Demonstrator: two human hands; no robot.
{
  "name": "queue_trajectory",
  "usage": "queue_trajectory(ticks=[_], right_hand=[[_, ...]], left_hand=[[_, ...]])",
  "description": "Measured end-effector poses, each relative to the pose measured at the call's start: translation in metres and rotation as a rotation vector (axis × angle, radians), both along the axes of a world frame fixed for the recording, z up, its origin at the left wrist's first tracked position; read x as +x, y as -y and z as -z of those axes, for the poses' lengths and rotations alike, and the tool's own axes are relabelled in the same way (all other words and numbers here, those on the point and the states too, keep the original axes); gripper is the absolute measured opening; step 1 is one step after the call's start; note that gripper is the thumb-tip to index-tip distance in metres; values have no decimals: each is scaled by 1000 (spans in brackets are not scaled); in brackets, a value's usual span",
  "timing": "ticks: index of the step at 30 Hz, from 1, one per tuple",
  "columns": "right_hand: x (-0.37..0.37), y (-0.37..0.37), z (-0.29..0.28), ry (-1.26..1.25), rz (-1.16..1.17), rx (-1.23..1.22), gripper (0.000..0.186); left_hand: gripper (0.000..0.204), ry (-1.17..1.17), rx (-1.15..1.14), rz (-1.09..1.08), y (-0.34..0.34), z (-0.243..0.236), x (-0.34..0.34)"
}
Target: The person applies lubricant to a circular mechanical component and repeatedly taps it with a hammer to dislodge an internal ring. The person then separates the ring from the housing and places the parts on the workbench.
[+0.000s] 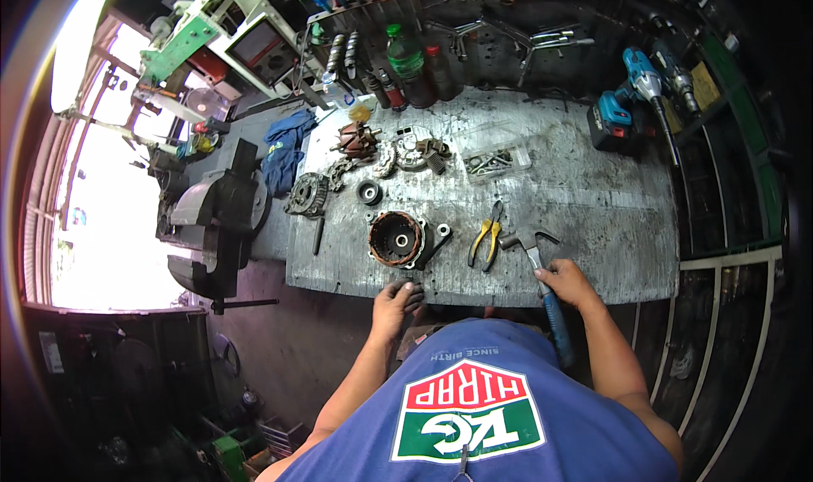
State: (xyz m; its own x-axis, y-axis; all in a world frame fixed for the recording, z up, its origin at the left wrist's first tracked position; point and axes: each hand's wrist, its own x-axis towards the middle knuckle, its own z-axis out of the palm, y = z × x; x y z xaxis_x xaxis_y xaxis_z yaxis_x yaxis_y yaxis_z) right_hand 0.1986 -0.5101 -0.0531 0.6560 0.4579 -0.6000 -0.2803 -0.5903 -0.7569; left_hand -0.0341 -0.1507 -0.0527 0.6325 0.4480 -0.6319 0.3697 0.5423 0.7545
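Observation:
My right hand point(567, 282) is closed around the upper handle of a claw hammer point(552, 308) with a blue grip. The hammer's head is over the table's front edge, the handle pointing toward me. My left hand point(396, 302), fingertips dark, is curled at the front edge; anything inside it is hidden. Just beyond it sits a round metal housing point(396, 239) with copper windings along its inner wall. A small dark tool with a ring end point(443, 230) lies right of the housing. Pliers point(485, 238) with yellow handles rest between that tool and the hammer.
Farther back on the metal table point(584, 219) are a pulley point(368, 192), a rotor point(356, 141), a slotted housing point(308, 195) and a clear tray point(495, 162) of small parts. Bottles point(406, 63) stand behind. A blue cordless driver point(631, 92) is back right; a bench vise point(216, 211) is left.

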Motion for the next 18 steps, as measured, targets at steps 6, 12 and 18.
queue_trajectory(ticks=[6,12,18], right_hand=[[12,0,-5,-43,-91,-53,45],[8,0,-2,-33,-19,-48,46],[-1,-5,-1,-11,83,-76,48]], left_hand=[[47,80,-229,-85,18,1,33],[46,4,-310,-75,4,2,46],[54,-45,-349,78,-21,-11,44]])
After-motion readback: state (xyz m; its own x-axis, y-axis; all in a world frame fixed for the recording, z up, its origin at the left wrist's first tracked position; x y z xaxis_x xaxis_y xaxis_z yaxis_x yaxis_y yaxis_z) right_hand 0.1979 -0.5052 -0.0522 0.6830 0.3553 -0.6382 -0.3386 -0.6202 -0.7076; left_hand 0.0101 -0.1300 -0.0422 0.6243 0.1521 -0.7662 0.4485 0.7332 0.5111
